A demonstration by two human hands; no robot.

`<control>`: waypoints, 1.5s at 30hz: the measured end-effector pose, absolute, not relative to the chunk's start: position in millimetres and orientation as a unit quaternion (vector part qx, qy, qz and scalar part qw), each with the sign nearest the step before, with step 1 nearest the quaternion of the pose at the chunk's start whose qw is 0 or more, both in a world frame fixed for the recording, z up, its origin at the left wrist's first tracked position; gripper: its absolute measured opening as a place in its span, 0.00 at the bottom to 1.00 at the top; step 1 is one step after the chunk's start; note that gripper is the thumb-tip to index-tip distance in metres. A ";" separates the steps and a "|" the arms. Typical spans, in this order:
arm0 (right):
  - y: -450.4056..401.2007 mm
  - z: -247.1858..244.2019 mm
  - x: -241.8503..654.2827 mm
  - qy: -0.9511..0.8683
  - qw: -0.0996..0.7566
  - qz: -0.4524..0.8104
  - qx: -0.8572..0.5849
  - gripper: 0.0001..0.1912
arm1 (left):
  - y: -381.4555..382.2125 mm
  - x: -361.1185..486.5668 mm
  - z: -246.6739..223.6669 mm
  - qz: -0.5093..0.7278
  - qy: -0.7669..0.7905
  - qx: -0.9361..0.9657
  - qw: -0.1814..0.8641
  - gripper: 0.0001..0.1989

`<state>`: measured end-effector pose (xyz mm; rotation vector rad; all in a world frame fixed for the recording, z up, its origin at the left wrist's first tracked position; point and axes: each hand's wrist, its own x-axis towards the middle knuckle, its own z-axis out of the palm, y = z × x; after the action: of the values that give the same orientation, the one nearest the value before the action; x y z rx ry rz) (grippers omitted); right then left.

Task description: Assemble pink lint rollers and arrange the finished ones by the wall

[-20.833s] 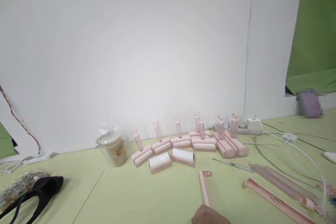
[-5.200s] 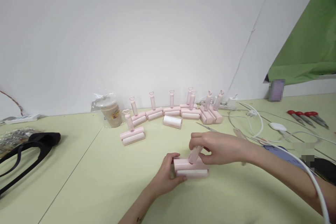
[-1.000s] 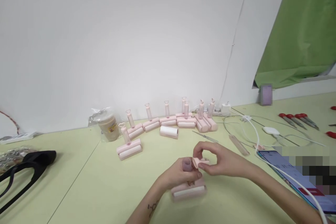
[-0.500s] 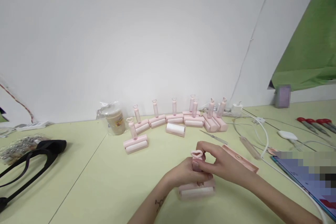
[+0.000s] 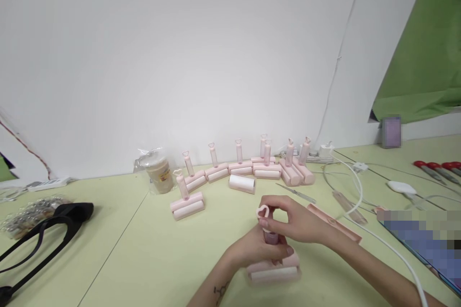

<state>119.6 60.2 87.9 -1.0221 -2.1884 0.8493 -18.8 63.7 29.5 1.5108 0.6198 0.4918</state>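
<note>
At the lower centre of the frame, the left hand (image 5: 256,248) is wrapped round the upright handle (image 5: 271,237) of a pink roller (image 5: 274,272) on the table (image 5: 151,259), while the right hand (image 5: 292,220) pinches the heart-topped cap (image 5: 263,213) at the handle's upper end. Up and to the left stands another pink roller (image 5: 188,206), and a white cylinder (image 5: 242,183) lies near the centre, in front of the back row of rollers (image 5: 240,169).
</note>
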 end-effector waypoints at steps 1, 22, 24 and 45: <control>57.9 84.7 120.3 -0.810 0.304 0.327 -0.380 0.06 | 63.8 -18.8 29.4 0.215 0.274 0.666 0.660 0.06; 70.3 85.4 105.9 -0.843 0.204 0.459 -0.194 0.17 | 63.5 -19.1 34.8 0.195 0.307 0.698 0.617 0.06; 68.2 84.6 106.4 -0.841 0.210 0.454 -0.206 0.18 | 62.4 -19.7 37.3 0.207 0.303 0.697 0.617 0.07; 54.3 63.4 97.0 -0.785 0.400 0.452 -0.137 0.23 | 36.4 7.2 -27.3 0.488 0.375 0.444 0.652 0.36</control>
<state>97.0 54.3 63.4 -0.3472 -1.9872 1.1445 7.2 36.4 -27.3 1.0072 0.8515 1.1076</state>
